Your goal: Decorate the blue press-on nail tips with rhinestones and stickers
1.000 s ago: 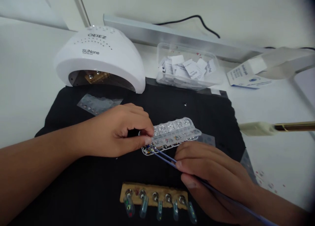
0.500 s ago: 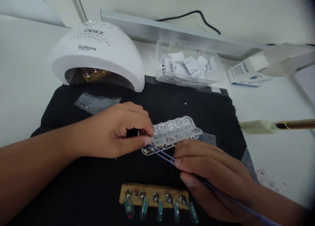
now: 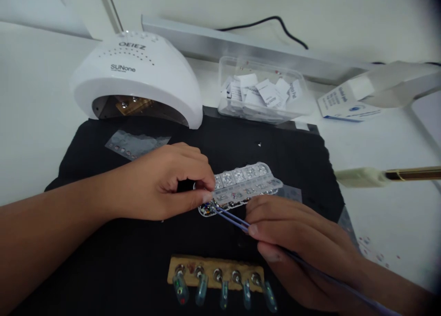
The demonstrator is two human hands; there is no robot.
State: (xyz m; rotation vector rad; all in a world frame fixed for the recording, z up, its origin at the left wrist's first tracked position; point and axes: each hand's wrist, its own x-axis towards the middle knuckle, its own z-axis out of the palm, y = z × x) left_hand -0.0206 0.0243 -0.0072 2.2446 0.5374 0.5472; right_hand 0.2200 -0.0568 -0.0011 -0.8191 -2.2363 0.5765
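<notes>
A clear compartment case of rhinestones lies on a black mat. My left hand pinches the case's left end between thumb and index finger, by its partly raised lid. Small multicoloured rhinestones show in the open front-left compartment. In my right hand is a pair of purple tweezers, with their tips at that compartment; whether they grip a stone is too small to tell. Nearer to me, a wooden stand carries several teal nail tips on metal holders, the leftmost with coloured stones on it.
At the back left stands a white nail lamp with a wooden piece inside. A clear box of white packets and a white carton are at the back. A brush with a gold handle juts in from the right. Plastic sachets lie about.
My right hand has shifted slightly right, and the tweezer tips have moved a little right and look closer together. My left hand keeps its hold on the case.
</notes>
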